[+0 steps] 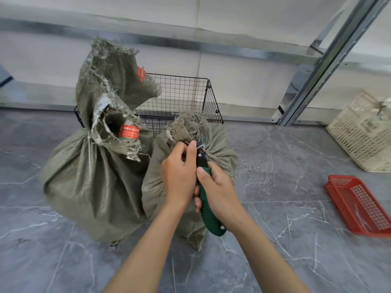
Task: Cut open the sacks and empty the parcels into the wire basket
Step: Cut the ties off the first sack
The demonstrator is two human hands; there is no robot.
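Sacks, two of grey-green woven cloth, stand on the floor [275, 208]. The larger sack [93, 182] is off to the left of both hands, with its mouth tied and a frayed top flopping over. The smaller sack [154, 187] is directly under the hands and against them. The wire basket [182, 94] stands beyond both sacks, straight ahead of the hands and past the smaller sack's top, with its open side up; no parcels show in it.

The left hand [179, 172] is closed around the gathered neck [188, 125] of the smaller sack, fingers curled into the bunched cloth and thumb lying upward beside the tool. The right hand [218, 191], touching the left along its inner edge, is wrapped around the green handle of a cutter [208, 216]. The cutter's long axis runs from the butt, near the right wrist, up and away to its dark head, which sits between the two hands. That head meets a white tie [200, 147] cinched round the neck, just beyond the left thumb tip. The blade itself is too small to make out.

The coming cut seems to turn on this: the tie lies ahead of the right hand, in line with the handle, and runs across the neck. A push or pull along the handle should sever it, though the left thumb is close to that path. The larger sack's tie is nearer the left hand.
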